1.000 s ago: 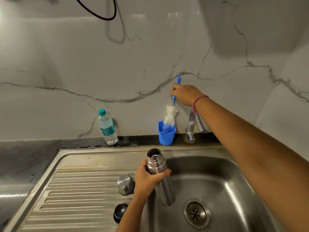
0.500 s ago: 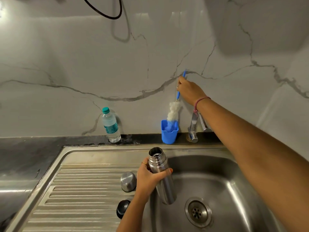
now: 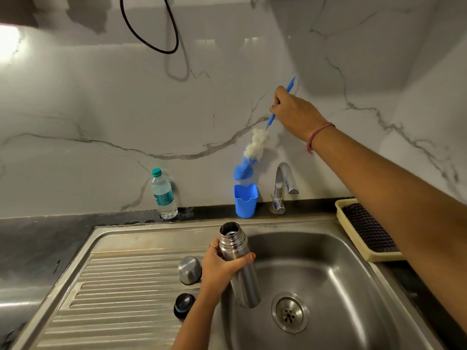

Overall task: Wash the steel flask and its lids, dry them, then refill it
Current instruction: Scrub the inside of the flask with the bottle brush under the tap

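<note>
2 bare hands show in the head view, both busy above a stainless steel sink. Left hand has its grip clamped round the upper body of the steel flask, thumb across the front and fingers wrapped behind; the flask is uncapped, its open threaded mouth up and tilted slightly toward the wall, its base hanging over the basin near the drain. Right hand, a pink thread band at its wrist, has its grip closed on the blue handle of a bottle brush, raised in front of the marble wall; the brush slants down to the left, its white and blue bristle head hovering just above a blue plastic cup and clear of its rim. That cup stands on the dark worktop ledge just beside the chrome tap. On the ribbed drainboard to the left of the flask lie its 2 lids: a steel cup lid, dome up, close to the left wrist, and a black inner stopper nearer the camera. 1 clear water bottle with a teal cap stands against the wall further left. A cream tray holding a dark mat sits at the sink's right edge, partly hidden behind the right forearm.
</note>
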A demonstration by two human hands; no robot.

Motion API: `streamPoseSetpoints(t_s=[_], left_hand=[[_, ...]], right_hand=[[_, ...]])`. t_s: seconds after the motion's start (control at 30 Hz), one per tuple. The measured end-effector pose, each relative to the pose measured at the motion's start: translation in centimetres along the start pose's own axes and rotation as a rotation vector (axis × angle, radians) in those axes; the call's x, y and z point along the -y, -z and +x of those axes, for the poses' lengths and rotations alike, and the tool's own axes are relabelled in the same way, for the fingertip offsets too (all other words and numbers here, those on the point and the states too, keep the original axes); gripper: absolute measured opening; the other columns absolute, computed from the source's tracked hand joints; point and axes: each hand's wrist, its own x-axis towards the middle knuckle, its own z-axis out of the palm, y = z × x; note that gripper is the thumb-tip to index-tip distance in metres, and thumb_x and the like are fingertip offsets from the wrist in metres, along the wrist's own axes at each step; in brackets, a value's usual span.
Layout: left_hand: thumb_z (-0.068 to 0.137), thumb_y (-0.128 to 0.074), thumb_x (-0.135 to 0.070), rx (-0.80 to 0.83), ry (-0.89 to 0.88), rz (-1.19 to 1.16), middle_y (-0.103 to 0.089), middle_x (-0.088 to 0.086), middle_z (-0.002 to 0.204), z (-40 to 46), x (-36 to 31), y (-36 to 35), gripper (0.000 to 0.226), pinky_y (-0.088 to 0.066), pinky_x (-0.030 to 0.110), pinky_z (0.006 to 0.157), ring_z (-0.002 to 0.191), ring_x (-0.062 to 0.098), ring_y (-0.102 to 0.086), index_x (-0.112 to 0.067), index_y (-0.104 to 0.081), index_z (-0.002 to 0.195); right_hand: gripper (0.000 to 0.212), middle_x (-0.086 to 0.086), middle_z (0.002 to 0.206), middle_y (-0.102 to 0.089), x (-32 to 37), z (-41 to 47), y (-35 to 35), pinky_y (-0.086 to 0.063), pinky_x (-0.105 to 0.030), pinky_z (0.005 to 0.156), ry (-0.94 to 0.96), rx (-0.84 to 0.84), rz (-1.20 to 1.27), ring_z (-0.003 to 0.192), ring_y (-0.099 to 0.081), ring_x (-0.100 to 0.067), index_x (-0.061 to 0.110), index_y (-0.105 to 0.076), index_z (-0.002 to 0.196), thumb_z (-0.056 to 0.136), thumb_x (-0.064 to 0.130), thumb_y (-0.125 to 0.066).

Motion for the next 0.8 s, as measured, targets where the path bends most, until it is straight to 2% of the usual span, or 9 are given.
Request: streamPoseSetpoints(t_s=[0.1,0.2,0.3,0.37,0.47,0.57,0.67,0.8], left_hand=[[0.059,-0.094,-0.021,0.006,-0.010,0.004,-0.069,-0.007,0.107,-1.0,-0.4,-0.1,0.070,-0.053,0.020,0.075,0.096,0.010,-0.067,-0.024,-0.057,0.119],[0.059,-0.094,-0.022,0.009,-0.018,0.004,-0.070,-0.007,0.106,-1.8,-0.9,-0.3,0.068,-0.054,0.021,0.075,0.095,0.010,-0.068,-0.026,-0.057,0.116],[0.059,-0.094,-0.022,0.013,-0.034,0.009,-0.071,-0.007,0.104,-2.7,-1.1,-0.4,0.064,-0.055,0.022,0.075,0.093,0.009,-0.069,-0.029,-0.059,0.112],[0.059,-0.094,-0.022,0.018,-0.039,0.009,-0.072,-0.007,0.103,-3.1,-1.2,-0.5,0.063,-0.055,0.023,0.076,0.092,0.009,-0.069,-0.028,-0.059,0.112],[0.058,-0.094,-0.025,0.018,-0.039,0.008,-0.072,-0.006,0.104,-3.8,-1.0,-0.7,0.067,-0.057,0.025,0.077,0.093,0.010,-0.070,-0.025,-0.060,0.115],[0.058,-0.094,-0.025,0.011,-0.041,0.013,-0.073,-0.005,0.103,-4.4,-0.7,-1.0,0.065,-0.057,0.026,0.078,0.093,0.010,-0.070,-0.025,-0.061,0.114],[0.053,-0.095,-0.029,-0.002,-0.029,-0.001,-0.074,-0.004,0.102,-4.9,-0.3,-1.3,0.068,-0.058,0.028,0.078,0.092,0.011,-0.071,-0.025,-0.062,0.113],[0.051,-0.093,-0.034,-0.010,-0.019,0.002,-0.074,-0.003,0.103,-5.4,0.2,-1.9,0.070,-0.059,0.034,0.082,0.093,0.012,-0.071,-0.025,-0.062,0.113]], right_hand=[[0.013,-0.021,0.098,-0.051,-0.7,-1.0,1.7,-0.037,-0.031,0.052,0.102,0.037,-0.334,0.056,-0.044,-0.026,-0.003,-0.056,0.095,0.090,-0.009,-0.046],[0.014,-0.005,0.085,-0.054,-1.1,-2.8,3.1,-0.036,-0.026,0.056,0.136,0.076,-0.704,0.063,-0.041,-0.017,0.012,-0.064,0.080,0.083,0.000,-0.058],[0.022,0.006,0.070,-0.041,-1.2,-4.8,4.4,-0.031,-0.025,0.060,0.158,0.161,-0.930,0.067,-0.033,-0.014,0.026,-0.053,0.064,0.081,0.014,-0.060],[0.029,0.006,0.067,-0.032,-1.2,-6.5,5.0,-0.030,-0.026,0.062,0.152,0.136,-1.005,0.068,-0.027,-0.015,0.023,-0.040,0.057,0.076,0.016,-0.060],[0.028,0.005,0.065,-0.030,-0.9,-9.1,6.2,-0.035,-0.025,0.067,0.123,0.127,-1.002,0.068,-0.026,-0.016,0.022,-0.036,0.055,0.075,0.017,-0.055],[0.022,0.001,0.074,-0.038,-1.2,-11.3,6.8,-0.032,-0.028,0.066,0.118,0.136,-0.865,0.066,-0.031,-0.015,0.021,-0.048,0.067,0.088,0.014,-0.048],[0.015,-0.007,0.096,-0.048,-1.9,-13.9,6.8,-0.028,-0.028,0.057,0.030,0.189,-0.644,0.053,-0.032,-0.013,0.012,-0.056,0.089,0.095,0.013,-0.042],[0.009,-0.009,0.103,-0.046,-1.7,-18.3,6.6,-0.018,-0.026,0.043,-0.067,0.284,-0.442,0.048,-0.032,-0.012,0.008,-0.053,0.099,0.096,0.010,-0.044]])
